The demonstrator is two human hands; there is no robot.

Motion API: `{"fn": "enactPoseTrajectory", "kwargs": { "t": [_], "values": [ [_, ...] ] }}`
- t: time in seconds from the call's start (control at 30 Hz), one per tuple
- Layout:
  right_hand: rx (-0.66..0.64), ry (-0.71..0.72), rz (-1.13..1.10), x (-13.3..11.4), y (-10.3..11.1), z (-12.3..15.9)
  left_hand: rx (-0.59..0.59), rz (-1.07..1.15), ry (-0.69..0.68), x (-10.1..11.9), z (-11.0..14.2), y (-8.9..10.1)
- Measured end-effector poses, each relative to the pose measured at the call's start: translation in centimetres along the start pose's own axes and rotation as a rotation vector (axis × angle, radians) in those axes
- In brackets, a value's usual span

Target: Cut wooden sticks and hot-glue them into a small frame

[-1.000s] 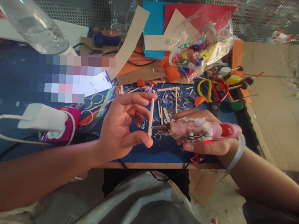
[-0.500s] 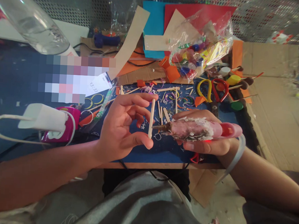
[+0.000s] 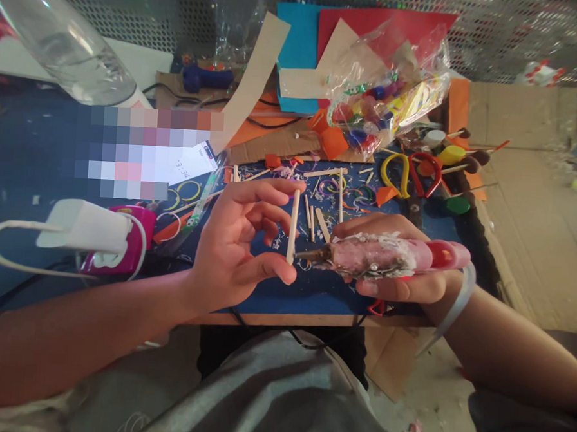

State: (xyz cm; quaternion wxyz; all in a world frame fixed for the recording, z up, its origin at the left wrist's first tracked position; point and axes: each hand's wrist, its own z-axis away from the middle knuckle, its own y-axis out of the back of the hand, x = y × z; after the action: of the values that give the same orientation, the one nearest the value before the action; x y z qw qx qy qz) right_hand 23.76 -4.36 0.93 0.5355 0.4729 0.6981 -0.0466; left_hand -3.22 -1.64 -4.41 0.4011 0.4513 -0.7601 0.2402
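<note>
Between thumb and index finger, my left hand [image 3: 238, 245] pinches a short wooden stick [image 3: 293, 226] by its two ends, holding it nearly upright in the view. My right hand [image 3: 396, 279] is wrapped round a pink hot glue gun [image 3: 373, 256], its barrel crusted with dried glue and scraps. The dark nozzle points left at the lower part of the stick, at or very near its surface. A pale glue stick [image 3: 452, 308] curves out of the gun's back. Behind the hands, joined wooden sticks [image 3: 340, 196] and several loose pieces lie on the blue tabletop.
Scissors with yellow and red handles [image 3: 409, 175] lie beyond my right hand. At left are a white charger [image 3: 82, 234] on a pink power socket [image 3: 140, 224], a phone [image 3: 194, 163] and a clear bottle [image 3: 75, 50]. A plastic bag of craft bits [image 3: 386, 92] sits at the back.
The glue gun has shifted slightly right and down, its nozzle a little lower along the stick. My left hand and the stick stay almost still.
</note>
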Motion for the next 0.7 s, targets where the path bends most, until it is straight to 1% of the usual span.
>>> {"fn": "enactPoseTrajectory", "kwargs": {
  "t": [0.1, 0.17, 0.23, 0.3, 0.37, 0.43, 0.6, 0.7],
  "values": [
    [0.039, 0.022, 0.009, -0.11, 0.08, 0.06, -0.002, 0.000, -0.005, 0.04, -0.03, 0.00],
    [0.015, 0.008, 0.040, -0.25, 0.05, 0.07, 0.000, 0.001, -0.010, 0.08, -0.05, -0.02],
    [0.045, -0.021, 0.068, -0.35, -0.04, 0.04, -0.004, 0.004, -0.014, 0.15, -0.06, -0.04],
    [0.081, -0.013, 0.067, -0.28, -0.14, -0.03, -0.010, 0.004, -0.016, 0.19, -0.04, -0.05],
    [0.063, 0.040, 0.021, -0.07, -0.19, -0.10, -0.010, -0.004, -0.005, 0.16, -0.01, -0.05],
    [0.051, 0.062, 0.003, 0.10, -0.16, -0.14, 0.000, -0.011, 0.004, 0.05, 0.03, -0.04],
    [0.048, 0.038, -0.031, -0.06, -0.01, -0.22, -0.006, 0.017, -0.019, -0.17, 0.07, -0.03],
    [0.036, 0.025, -0.075, -0.11, 0.06, -0.23, -0.001, 0.008, 0.003, -0.04, 0.06, -0.06]
  ]
}}
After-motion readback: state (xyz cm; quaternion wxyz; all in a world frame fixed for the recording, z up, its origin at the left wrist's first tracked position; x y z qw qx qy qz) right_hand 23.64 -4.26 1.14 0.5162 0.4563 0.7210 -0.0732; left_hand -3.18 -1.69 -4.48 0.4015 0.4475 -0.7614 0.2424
